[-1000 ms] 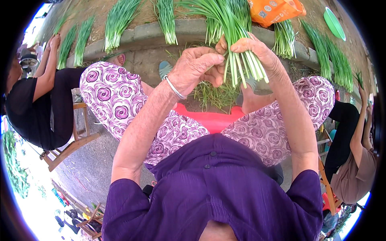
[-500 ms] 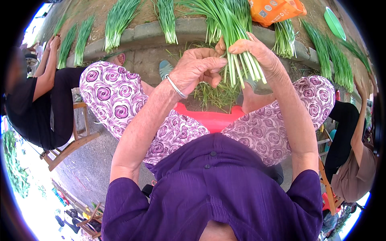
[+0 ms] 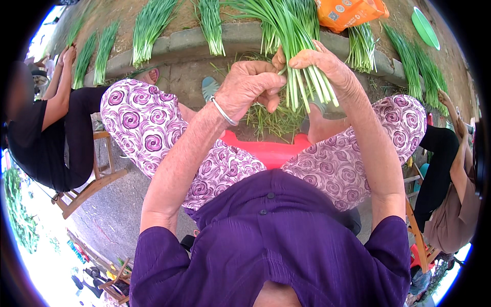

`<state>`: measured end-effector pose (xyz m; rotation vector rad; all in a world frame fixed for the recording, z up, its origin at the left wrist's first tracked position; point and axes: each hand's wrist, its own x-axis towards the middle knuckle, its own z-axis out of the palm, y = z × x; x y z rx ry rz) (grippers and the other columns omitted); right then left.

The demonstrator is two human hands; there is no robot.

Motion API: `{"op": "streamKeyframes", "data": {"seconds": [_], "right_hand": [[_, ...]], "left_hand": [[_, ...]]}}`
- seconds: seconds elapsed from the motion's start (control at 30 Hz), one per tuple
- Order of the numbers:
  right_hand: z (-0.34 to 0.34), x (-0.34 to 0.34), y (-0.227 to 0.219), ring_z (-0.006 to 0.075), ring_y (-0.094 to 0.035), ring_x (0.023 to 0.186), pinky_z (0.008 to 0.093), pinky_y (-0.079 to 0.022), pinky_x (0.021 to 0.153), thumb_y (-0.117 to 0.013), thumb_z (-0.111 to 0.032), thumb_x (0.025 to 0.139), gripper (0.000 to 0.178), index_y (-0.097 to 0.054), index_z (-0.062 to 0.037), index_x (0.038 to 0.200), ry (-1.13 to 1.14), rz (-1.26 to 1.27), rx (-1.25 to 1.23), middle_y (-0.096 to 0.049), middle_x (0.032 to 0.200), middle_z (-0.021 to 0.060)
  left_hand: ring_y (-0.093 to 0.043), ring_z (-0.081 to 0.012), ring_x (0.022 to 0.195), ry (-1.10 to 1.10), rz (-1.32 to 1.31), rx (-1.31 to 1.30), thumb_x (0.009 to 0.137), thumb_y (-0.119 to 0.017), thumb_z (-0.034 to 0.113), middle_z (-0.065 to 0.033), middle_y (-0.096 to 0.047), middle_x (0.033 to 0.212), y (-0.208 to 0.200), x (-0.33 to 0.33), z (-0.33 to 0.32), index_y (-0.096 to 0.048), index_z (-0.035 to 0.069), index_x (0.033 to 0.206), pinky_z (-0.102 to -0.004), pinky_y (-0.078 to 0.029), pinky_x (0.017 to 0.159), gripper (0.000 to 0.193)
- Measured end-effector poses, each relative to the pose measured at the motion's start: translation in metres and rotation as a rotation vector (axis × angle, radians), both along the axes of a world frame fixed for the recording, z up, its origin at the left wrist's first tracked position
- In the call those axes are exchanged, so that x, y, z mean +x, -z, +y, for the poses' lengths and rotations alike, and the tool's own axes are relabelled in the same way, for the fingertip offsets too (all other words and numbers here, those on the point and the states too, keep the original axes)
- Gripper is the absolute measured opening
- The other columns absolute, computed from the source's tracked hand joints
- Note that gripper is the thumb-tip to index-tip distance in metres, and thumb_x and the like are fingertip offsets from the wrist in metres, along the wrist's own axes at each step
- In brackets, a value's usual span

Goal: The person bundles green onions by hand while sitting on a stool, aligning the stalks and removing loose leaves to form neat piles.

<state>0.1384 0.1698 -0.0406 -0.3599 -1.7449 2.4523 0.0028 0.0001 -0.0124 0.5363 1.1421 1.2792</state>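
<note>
My right hand [image 3: 327, 64] is wrapped round a bunch of garlic chives [image 3: 313, 84], thumb across the front. Pale cut stem ends point down toward me, and the green leaves fan out away over the kerb. Just left of the stems, my left hand [image 3: 249, 88], with a bangle at the wrist, has its thumb pressed to its curled fingers. Whatever lies in that pinch is too small or hidden to make out. Loose chive trimmings [image 3: 268, 123] cover the ground below both hands, between my feet.
Several chive bunches [image 3: 151, 30] lie along the stone kerb [image 3: 179, 43]. Beyond it are an orange bag [image 3: 350, 14] and a green basin [image 3: 425, 28]. A red plastic stool [image 3: 266, 151] shows between my knees. People sit on wooden chairs at left and right.
My hands and the chives hold almost the same place, with only a slight shift. At the right edge, the seated person's hands and arms have moved.
</note>
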Motion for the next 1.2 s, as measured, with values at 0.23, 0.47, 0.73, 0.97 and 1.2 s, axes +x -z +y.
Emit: {"op": "streamKeyframes", "data": {"seconds": [0.23, 0.47, 0.73, 0.97, 1.2], "right_hand": [[-0.006, 0.001, -0.026, 0.0179, -0.063, 0.089, 0.0329, -0.048, 0.090, -0.061, -0.020, 0.080, 0.024, -0.064, 0.0022, 0.090, 0.023, -0.068, -0.167, -0.065, 0.096, 0.0126], [-0.004, -0.005, -0.030, 0.0177, -0.064, 0.084, 0.0293, -0.054, 0.076, -0.062, -0.015, 0.076, 0.028, -0.064, 0.0052, 0.096, 0.040, 0.031, -0.146, -0.065, 0.093, 0.0140], [-0.014, -0.007, -0.035, 0.0111, -0.063, 0.066, 0.0245, -0.054, 0.058, -0.068, -0.020, 0.070, 0.028, -0.064, 0.0017, 0.088, 0.108, -0.202, 0.053, -0.066, 0.076, 0.0082], [-0.039, -0.017, -0.045, 0.0276, -0.063, 0.068, 0.0399, -0.049, 0.065, -0.059, -0.024, 0.068, 0.031, -0.060, 0.0016, 0.087, -0.052, -0.456, 0.920, -0.063, 0.071, 0.0166], [-0.036, -0.016, -0.027, 0.0205, -0.064, 0.066, 0.0345, -0.052, 0.062, -0.057, -0.024, 0.073, 0.029, -0.058, 0.0001, 0.089, -0.153, -0.289, 0.433, -0.065, 0.073, 0.0115]], "left_hand": [[-0.055, -0.0118, 0.048, 0.032, 0.019, -0.005, 0.081, -0.066, 0.014, -0.0022, -0.057, 0.063, -0.004, -0.001, 0.000, -0.061, 0.001, 0.077, -0.0236, -0.043, 0.047, 0.014], [-0.055, -0.0094, 0.049, 0.338, 0.232, -0.098, 0.081, -0.065, 0.014, -0.0023, -0.059, 0.064, -0.009, 0.001, -0.006, -0.062, 0.000, 0.079, -0.0221, -0.042, 0.048, 0.015], [-0.062, -0.0191, 0.096, 0.026, 0.355, 0.037, 0.090, -0.057, 0.038, -0.0088, -0.066, 0.102, -0.006, -0.031, 0.004, -0.061, 0.002, 0.113, -0.0328, -0.047, 0.085, 0.042], [-0.056, -0.0177, 0.103, -0.135, -0.100, 0.050, 0.091, -0.054, 0.043, -0.0061, -0.062, 0.110, 0.033, -0.009, 0.022, -0.060, 0.007, 0.111, -0.0384, -0.040, 0.095, 0.041], [-0.057, -0.0285, 0.106, -0.218, -0.336, 0.167, 0.091, -0.052, 0.042, -0.0148, -0.062, 0.109, 0.028, -0.025, 0.037, -0.057, 0.001, 0.111, -0.0444, -0.041, 0.098, 0.046]]}}
